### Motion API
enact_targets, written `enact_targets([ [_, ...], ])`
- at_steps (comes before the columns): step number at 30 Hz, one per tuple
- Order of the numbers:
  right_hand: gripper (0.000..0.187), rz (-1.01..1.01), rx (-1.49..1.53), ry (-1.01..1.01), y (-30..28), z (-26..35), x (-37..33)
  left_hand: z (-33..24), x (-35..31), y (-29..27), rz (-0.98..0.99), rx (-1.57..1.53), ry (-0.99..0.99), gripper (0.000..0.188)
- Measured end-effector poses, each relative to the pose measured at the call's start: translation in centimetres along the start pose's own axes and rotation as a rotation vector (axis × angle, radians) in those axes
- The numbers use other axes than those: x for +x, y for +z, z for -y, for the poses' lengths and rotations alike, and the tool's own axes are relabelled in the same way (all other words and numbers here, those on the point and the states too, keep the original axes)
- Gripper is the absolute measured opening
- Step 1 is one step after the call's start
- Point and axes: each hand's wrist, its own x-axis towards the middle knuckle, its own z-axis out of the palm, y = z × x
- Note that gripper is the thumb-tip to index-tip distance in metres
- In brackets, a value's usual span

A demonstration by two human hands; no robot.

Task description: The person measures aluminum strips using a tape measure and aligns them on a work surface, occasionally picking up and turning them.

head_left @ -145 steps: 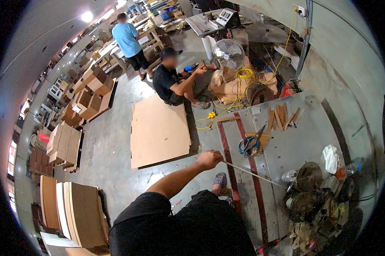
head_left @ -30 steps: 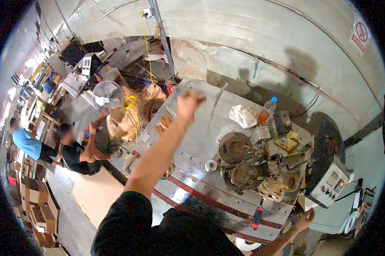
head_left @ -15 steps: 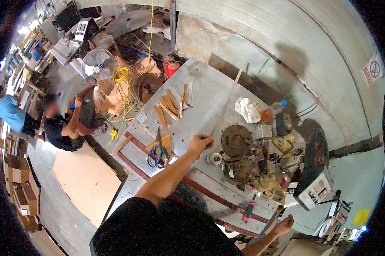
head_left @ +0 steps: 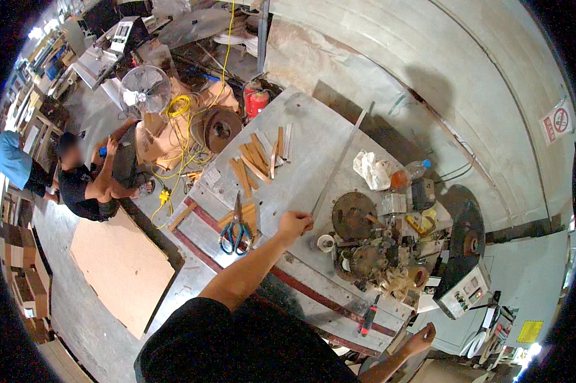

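My left hand [head_left: 294,225] is closed at the near end of a long, thin grey strip [head_left: 340,163] and seems to pinch it. The strip runs away over the metal table toward its far edge. My right hand [head_left: 421,338] is beyond the table's near right corner, its fingers curled together; whatever they may hold is hidden. Left of my left hand lie blue-handled scissors [head_left: 235,235], partly on a brown wooden piece [head_left: 250,216]. Several narrow wooden strips [head_left: 256,156] are spread farther back. A small white cup-like roll [head_left: 325,242] stands just right of my left hand.
A cluttered machine part [head_left: 368,258] and a round dark plate [head_left: 354,216] occupy the table's right side, near a white cloth [head_left: 372,170] and a bottle [head_left: 410,172]. A red-and-black tool [head_left: 370,316] lies near the front edge. Two people [head_left: 87,182] are at the left.
My left hand has moved slightly toward me and left, still at the strip's end. My right hand stays curled in nearly the same place. The whole view has shifted a little.
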Motion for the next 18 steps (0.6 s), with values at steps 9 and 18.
enact_targets([
  [9,0.026,0.019,-0.017,-0.003,-0.7,-2.2,-0.1,-0.3,0.1,-0.9,0.167,-0.042,-0.051,0.022],
  [18,0.025,0.002,-0.082,0.01,-2.5,-1.0,-2.2,1.3,-0.7,-0.4,0.035,-0.186,-0.12,0.027],
])
